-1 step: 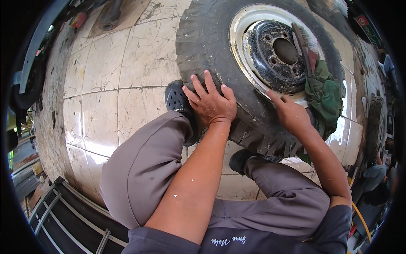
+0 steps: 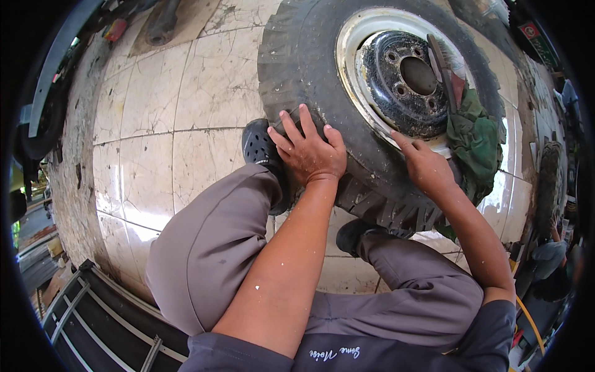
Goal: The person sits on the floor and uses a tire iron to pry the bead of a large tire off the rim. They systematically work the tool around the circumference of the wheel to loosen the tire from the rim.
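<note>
A large black tyre (image 2: pixel 307 68) with chunky tread lies flat in front of me on a white rim with a dark, speckled hub plate (image 2: pixel 406 102). My left hand (image 2: pixel 313 155) rests on the tyre's near left side, fingers spread and open. At the rim's near edge (image 2: pixel 379 129), my right hand (image 2: pixel 429 168) presses its stretched index finger; its other fingers curl under, closed, and whatever they hold is hidden. A brush (image 2: pixel 443 65) leans across the rim's right side. Beside it, a crumpled green cloth (image 2: pixel 476 133) drapes over the tyre.
Cracked pale tiles (image 2: pixel 149 105) cover the floor. My black clogs (image 2: pixel 257 141) stand close against the tyre. A black panel with metal bars (image 2: pixel 102 319) lies at lower left. At the far right, another tyre (image 2: pixel 548 170) stands near a partly visible person (image 2: pixel 548 260).
</note>
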Tool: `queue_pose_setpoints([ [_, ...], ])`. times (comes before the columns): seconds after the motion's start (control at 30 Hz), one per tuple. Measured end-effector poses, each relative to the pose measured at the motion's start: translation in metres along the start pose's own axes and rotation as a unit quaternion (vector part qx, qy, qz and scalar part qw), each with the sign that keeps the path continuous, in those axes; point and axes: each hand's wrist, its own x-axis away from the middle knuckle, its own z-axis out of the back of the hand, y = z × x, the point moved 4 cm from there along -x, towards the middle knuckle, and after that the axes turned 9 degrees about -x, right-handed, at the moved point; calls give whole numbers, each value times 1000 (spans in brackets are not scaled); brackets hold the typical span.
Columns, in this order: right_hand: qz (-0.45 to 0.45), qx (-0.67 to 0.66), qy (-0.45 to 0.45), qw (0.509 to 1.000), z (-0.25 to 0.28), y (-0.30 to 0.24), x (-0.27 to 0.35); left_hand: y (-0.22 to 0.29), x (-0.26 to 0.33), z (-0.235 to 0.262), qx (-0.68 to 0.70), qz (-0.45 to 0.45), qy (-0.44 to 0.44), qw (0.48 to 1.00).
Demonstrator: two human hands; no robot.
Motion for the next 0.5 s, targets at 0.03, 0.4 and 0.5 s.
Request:
queue_pose_setpoints([
  [0.03,1,-7,13,1000,2,-2,0,-1,1,0,0,3,-5,1000],
  [0.4,3,-47,18,999,-2,1,0,-1,2,-1,3,3,-9,1000],
  [0.5,-2,-41,10,999,2,-3,-2,-2,0,-1,8,5,-10,1000],
])
